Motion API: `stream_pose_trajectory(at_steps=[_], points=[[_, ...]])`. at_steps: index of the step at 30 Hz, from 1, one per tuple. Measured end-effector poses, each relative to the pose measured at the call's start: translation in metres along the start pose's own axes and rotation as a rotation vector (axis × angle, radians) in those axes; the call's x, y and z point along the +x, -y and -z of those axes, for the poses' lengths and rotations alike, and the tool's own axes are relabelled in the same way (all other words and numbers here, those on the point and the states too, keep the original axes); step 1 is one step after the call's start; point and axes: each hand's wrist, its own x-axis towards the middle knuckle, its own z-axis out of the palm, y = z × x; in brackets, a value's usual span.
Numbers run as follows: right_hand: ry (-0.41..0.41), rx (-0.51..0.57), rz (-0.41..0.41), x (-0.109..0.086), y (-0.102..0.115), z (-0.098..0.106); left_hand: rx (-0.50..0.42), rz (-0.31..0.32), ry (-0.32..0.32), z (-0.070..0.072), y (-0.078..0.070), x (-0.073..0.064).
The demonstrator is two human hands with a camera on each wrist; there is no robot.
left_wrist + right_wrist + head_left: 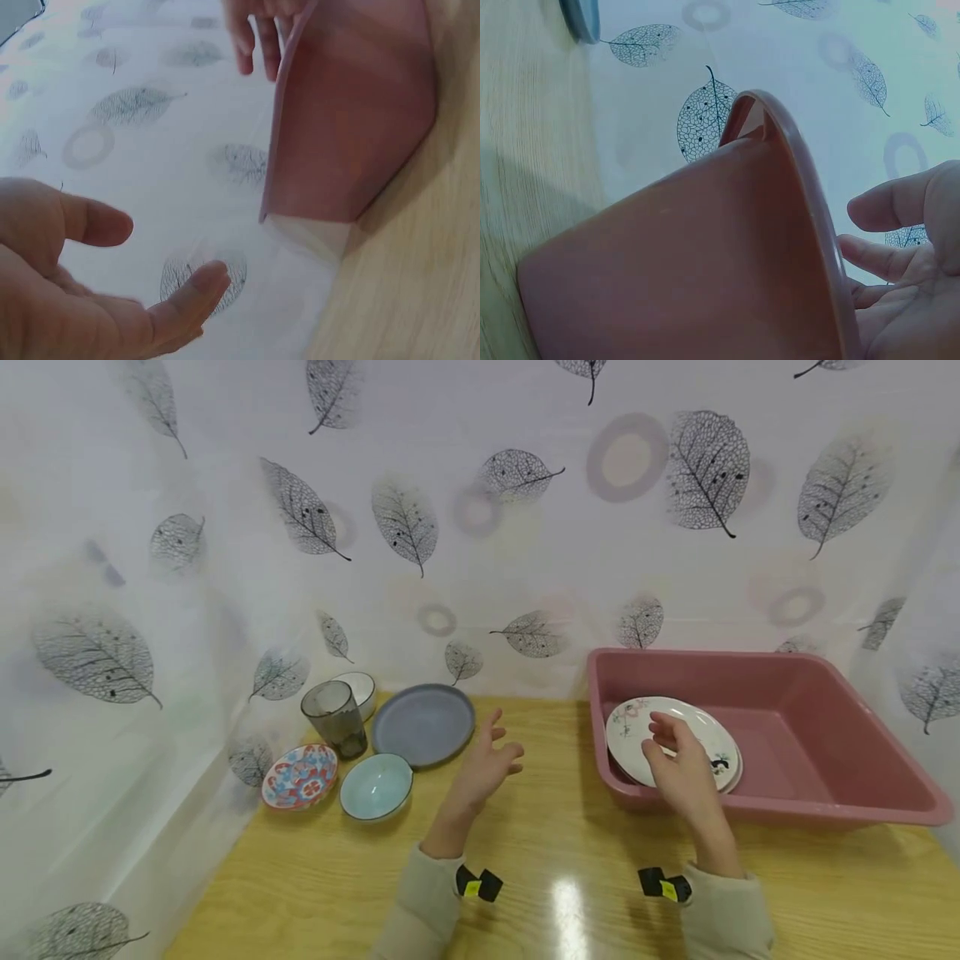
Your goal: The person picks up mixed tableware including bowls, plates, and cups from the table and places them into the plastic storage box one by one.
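My left hand (483,770) hovers over the table between the dishes and the basin, fingers loosely bent and thumb apart, holding nothing. Nearest to it are a grey flat plate (423,724) and a light-blue bowl (377,787). Over the near left rim of a pink plastic basin (798,756) is my right hand (681,768), its thumb and fingers spread with nothing between them. Inside the basin, beneath that hand in the head view, lie white plates (637,747) with a floral print, stacked at the left end. The right wrist view shows the right fingers beside the basin rim (810,180).
On the table's left stand a smoky tumbler (333,714), a white bowl (362,692) behind it and a red-and-blue patterned dish (300,777). A leaf-printed sheet (525,543) hangs behind and at the sides of the wooden table (525,877).
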Motion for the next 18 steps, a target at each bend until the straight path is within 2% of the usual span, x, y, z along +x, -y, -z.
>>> stream_pose_trajectory(at_steps=[4,11,14,18], points=[[0.006,-0.003,-0.010,0.000,-0.001,0.002,-0.219,0.029,-0.070,0.008,0.004,0.006],[-0.014,0.003,0.001,0.002,-0.003,0.004,-0.658,0.150,-0.170,0.013,0.009,0.012],[-0.014,-0.005,-0.008,0.002,-0.004,0.006,-0.917,0.204,-0.185,0.016,0.011,0.015],[-0.014,-0.028,-0.016,0.002,-0.006,0.007,-1.273,0.312,-0.203,0.025,0.019,0.023]])
